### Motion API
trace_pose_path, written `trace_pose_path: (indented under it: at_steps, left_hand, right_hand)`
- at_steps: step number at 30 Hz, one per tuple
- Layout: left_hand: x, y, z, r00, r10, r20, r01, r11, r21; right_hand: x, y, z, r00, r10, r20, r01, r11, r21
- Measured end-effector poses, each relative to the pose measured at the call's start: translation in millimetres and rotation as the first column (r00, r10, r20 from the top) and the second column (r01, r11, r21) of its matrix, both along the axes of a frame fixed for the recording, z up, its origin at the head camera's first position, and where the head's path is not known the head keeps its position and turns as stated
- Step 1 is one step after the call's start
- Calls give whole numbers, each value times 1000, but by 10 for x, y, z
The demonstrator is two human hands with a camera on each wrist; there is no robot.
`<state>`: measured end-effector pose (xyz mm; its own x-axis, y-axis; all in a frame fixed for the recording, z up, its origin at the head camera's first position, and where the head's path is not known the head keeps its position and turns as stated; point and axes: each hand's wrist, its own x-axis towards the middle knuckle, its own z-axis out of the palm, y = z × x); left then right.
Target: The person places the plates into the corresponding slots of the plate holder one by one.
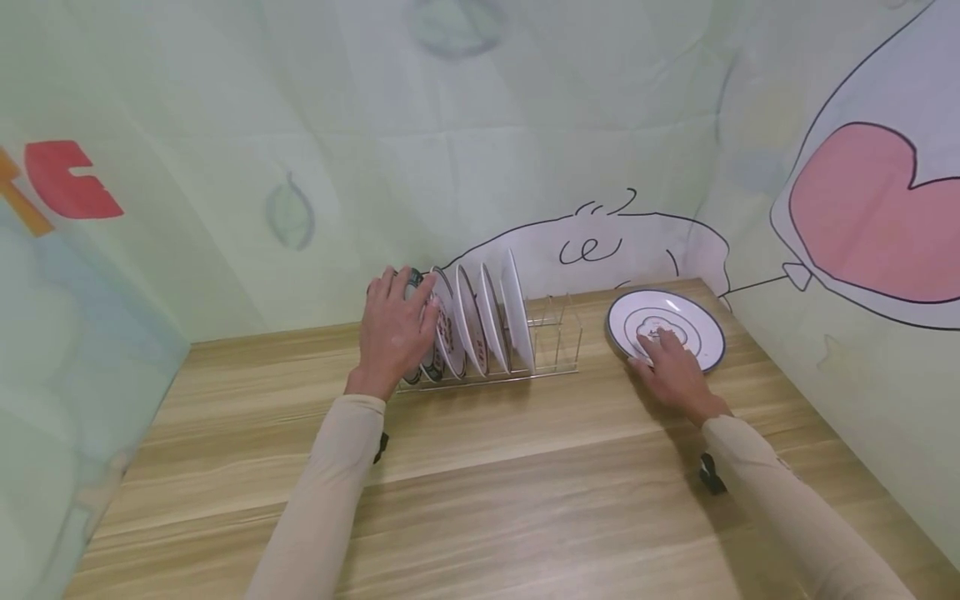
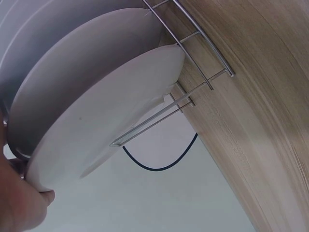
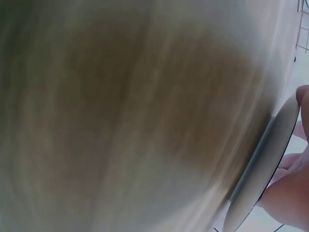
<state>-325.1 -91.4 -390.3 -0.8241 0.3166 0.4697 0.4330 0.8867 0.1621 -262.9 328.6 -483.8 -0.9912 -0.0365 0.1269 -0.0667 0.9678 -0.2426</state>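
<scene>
At the left end of a wire dish rack [image 1: 555, 372], my left hand [image 1: 396, 329] grips the upper edge of a dark-green-rimmed plate [image 1: 433, 367]. In the left wrist view the fingers lie at the rim of a white plate [image 2: 111, 106], whose back faces the camera. Several more plates stand upright in the rack, including a large white one [image 1: 517, 312] on the right. My right hand [image 1: 675, 375] rests on a blue-rimmed white plate [image 1: 622, 321] that lies flat on the table. In the right wrist view its fingers spread over this plate [image 3: 270, 164].
The wooden table [image 1: 525, 500] carries the rack near its back edge. Wire slots at the rack's right end hold no plate. A printed cloth wall [image 1: 360, 167] closes in the back and sides.
</scene>
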Motion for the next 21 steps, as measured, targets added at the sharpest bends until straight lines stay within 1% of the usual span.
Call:
trace_pose_path:
  at_steps: [2,5,9,13,21]
  left_hand:
    - [-1,4,-6,1000,-1,-4,1,1000,2]
    - [-4,8,-13,1000,-1,-10,1,1000,4]
    - [0,12,-8,1000,0,-13,0,1000,4]
    - [9,11,-1,1000,3,-8,-3,1000,4]
    - [7,11,-3,1000,12,-2,-12,1000,-15]
  right_hand:
    - [-1,10,-15,999,-8,37,8,1000,22]
    - [-5,22,-29,998,-12,66,8,998,56]
    - [-7,26,-26,995,-17,94,11,998,63]
    - [-1,17,-5,994,-24,104,19,998,52]
    - [2,27,3,996,-12,91,5,997,78]
